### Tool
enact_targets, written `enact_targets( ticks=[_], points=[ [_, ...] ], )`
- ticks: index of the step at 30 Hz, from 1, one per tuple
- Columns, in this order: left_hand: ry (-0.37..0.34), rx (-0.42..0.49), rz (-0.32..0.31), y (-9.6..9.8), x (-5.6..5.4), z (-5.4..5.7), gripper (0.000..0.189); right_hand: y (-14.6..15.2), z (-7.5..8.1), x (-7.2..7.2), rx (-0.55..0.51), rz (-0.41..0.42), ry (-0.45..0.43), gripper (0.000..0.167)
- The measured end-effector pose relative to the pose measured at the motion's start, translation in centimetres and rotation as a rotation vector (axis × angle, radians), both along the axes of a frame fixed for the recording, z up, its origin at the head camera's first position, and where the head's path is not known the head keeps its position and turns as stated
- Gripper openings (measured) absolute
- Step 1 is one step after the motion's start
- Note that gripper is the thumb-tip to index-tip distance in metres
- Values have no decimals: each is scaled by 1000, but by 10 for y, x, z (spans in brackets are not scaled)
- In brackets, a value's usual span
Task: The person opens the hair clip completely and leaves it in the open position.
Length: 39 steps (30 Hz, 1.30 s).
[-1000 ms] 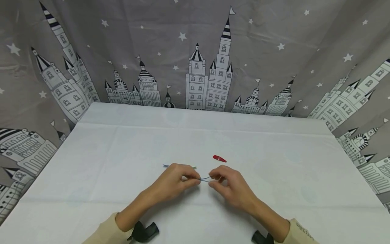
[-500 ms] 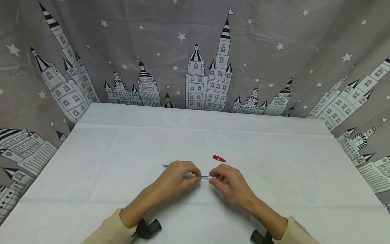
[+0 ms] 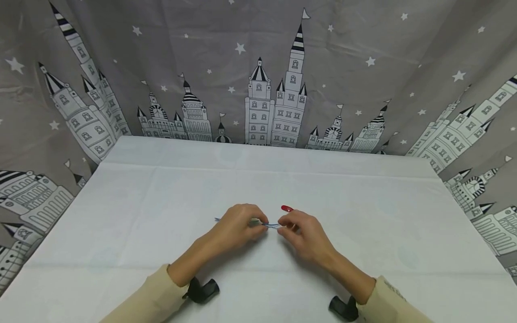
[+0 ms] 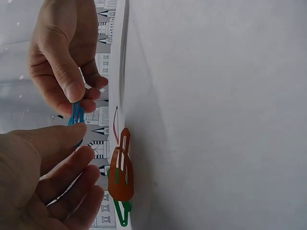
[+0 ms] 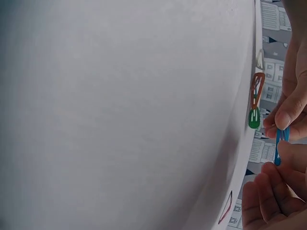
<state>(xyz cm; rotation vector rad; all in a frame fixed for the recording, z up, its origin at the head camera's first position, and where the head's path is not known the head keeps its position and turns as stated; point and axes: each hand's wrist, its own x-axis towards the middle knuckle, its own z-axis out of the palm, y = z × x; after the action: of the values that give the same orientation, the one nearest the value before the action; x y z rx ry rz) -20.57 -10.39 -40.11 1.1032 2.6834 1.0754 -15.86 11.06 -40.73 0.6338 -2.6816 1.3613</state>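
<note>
A blue snap hair clip [image 3: 273,225] spans the gap between both hands, held above the table. My left hand [image 3: 238,226] pinches one end of it with thumb and fingers. At the other end my right hand [image 3: 307,235] pinches it the same way. In the left wrist view the blue clip [image 4: 76,114] looks spread into several thin strips; the fingertips cover its ends. An orange snap clip [image 4: 121,179] lies partly over a green one [image 4: 123,214] on the table beyond the left hand. Behind the right hand, a red clip [image 3: 286,208] is partly hidden.
A white cloth covers the table [image 3: 363,211]. At its far side hangs a grey curtain [image 3: 226,58] printed with castles and stars. The tip of a bluish clip [image 3: 217,219] sticks out behind the left hand. Each wrist carries a black camera [image 3: 203,290].
Both hands have moved away from the body, keeping the blue hair clip between them. The right hand now overlaps part of the red clip, and the left covers more of the clips behind it.
</note>
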Motion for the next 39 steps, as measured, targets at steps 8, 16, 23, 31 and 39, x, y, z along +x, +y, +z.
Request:
enact_targets(
  ticks=[8, 16, 23, 31, 39],
  points=[
    [-84, 4, 22, -1, -9, -5, 7, -2, -3, -9, 40, -33, 20, 12],
    [-133, 7, 45, -2, -13, -10, 7, -1, -10, -11, 50, -65, 21, 12],
    [-148, -19, 50, 1, -16, -13, 6, -5, -14, -12, 73, -87, 12, 12],
    [-108, -33, 24, 4, -18, -16, 7, -6, -15, -14, 94, -99, 6, 13],
    [-94, -49, 11, 5, -17, -12, 5, -4, -16, -15, 125, -103, 10, 14]
  ],
)
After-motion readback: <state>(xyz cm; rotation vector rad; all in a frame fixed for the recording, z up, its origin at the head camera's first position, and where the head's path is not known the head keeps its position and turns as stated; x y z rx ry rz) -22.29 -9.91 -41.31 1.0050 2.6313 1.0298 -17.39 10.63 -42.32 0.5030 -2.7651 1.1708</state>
